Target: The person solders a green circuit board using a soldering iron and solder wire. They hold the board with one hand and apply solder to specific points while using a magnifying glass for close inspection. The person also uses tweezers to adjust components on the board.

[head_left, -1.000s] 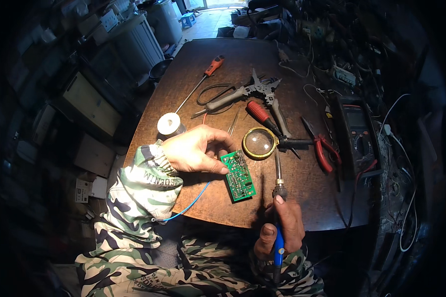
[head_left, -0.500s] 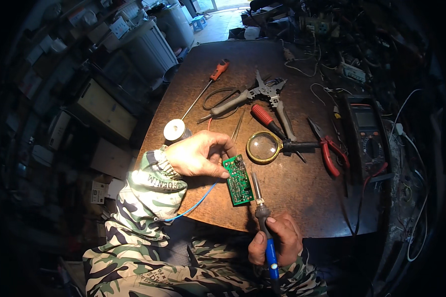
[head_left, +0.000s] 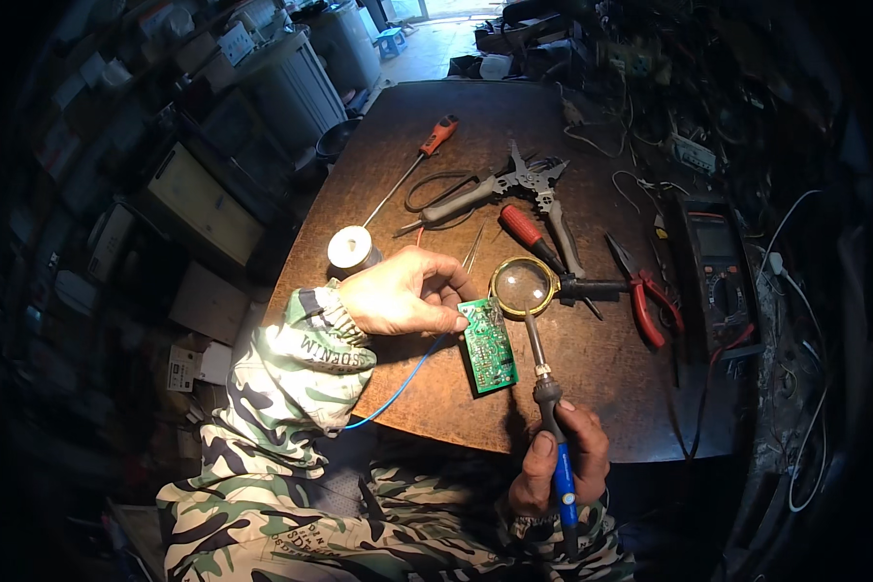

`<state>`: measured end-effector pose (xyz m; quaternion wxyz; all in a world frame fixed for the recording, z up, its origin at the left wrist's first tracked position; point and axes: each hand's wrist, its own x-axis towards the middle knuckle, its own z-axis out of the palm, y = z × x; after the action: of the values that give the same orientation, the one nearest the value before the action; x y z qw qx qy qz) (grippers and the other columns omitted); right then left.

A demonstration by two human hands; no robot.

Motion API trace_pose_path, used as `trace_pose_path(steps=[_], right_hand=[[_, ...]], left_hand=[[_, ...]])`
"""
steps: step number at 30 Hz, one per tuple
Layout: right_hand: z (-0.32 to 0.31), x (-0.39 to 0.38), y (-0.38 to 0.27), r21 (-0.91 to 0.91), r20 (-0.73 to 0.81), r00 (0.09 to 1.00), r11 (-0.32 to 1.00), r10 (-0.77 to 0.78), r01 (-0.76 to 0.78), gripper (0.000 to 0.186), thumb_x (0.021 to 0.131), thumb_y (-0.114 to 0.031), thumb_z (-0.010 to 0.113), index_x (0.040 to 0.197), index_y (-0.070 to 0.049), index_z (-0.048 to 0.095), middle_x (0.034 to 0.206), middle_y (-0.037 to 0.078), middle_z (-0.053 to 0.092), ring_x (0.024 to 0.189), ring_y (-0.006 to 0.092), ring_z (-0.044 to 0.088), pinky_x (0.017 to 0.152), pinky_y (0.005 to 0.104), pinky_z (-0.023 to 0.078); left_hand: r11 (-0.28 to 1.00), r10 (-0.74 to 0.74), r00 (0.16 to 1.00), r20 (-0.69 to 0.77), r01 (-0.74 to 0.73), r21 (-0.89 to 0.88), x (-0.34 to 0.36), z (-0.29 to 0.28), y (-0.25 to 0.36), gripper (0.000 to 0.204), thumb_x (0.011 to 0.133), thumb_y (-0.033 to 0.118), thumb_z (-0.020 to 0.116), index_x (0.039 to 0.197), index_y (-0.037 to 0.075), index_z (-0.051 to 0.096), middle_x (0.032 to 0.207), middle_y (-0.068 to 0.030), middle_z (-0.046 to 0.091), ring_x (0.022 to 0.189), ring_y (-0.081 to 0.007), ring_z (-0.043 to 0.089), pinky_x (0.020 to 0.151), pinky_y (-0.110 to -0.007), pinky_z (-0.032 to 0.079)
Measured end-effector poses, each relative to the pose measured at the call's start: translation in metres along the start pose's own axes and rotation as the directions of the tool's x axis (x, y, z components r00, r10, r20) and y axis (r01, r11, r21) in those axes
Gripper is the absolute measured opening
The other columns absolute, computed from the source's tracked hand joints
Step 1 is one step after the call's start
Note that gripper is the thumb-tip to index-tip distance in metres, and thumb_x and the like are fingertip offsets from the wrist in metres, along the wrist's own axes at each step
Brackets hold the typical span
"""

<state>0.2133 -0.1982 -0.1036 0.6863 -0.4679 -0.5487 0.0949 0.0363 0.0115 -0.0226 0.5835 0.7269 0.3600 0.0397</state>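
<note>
Between the thumb and fingers of my left hand (head_left: 407,296) is the upper left corner of a green circuit board (head_left: 489,346), held tilted over the table's near part. My right hand (head_left: 560,461) grips a soldering iron (head_left: 550,400) with a blue handle, its metal tip pointing up and away. The tip overlaps the near rim of a brass-ringed magnifying glass (head_left: 524,287) in view and stands to the right of the board, apart from it. A solder spool (head_left: 352,250) stands just beyond my left wrist. A blue wire (head_left: 398,390) runs beneath my left sleeve.
On the wooden table (head_left: 407,427) lie an orange-handled screwdriver (head_left: 440,134), grey-handled wire strippers (head_left: 529,179), a red-handled screwdriver (head_left: 522,225), tweezers (head_left: 474,246) and red pliers (head_left: 645,301). A multimeter (head_left: 718,276) and loose cables line the right side.
Both hands have shifted slightly right, and up, with the circuit board and soldering iron. The board's face catches more light now. The iron's tip has moved farther from the board.
</note>
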Motion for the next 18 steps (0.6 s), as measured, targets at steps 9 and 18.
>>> trace_pose_path(steps=[9, 18], right_hand=[[0.007, -0.002, -0.010, -0.084, -0.018, 0.995, 0.992, 0.095, -0.097, 0.036, 0.090, -0.007, 0.065, 0.122, 0.007, 0.056, 0.087, 0.018, 0.063, 0.070, 0.0195, 0.061, 0.063, 0.0321, 0.050], [0.012, -0.013, -0.008, -0.124, -0.116, 0.977, 0.973, 0.180, -0.195, 0.034, 0.095, -0.014, 0.060, 0.121, 0.007, 0.056, 0.100, 0.017, 0.064, 0.075, 0.0165, 0.060, 0.071, 0.0296, 0.049]], left_hand=[[0.950, -0.003, 0.983, -0.182, 0.060, 0.307, -0.004, 0.006, 0.000, 0.039, 0.084, 0.035, 0.084, 0.091, 0.000, 0.069, 0.076, -0.0013, 0.063, 0.069, -0.0072, 0.058, 0.060, -0.024, 0.047], [0.752, 0.118, 0.967, -0.224, 0.060, 0.656, -0.024, 0.027, 0.022, 0.084, 0.064, 0.064, 0.087, 0.105, -0.004, 0.059, 0.097, -0.0188, 0.068, 0.089, -0.0358, 0.070, 0.076, -0.044, 0.055]])
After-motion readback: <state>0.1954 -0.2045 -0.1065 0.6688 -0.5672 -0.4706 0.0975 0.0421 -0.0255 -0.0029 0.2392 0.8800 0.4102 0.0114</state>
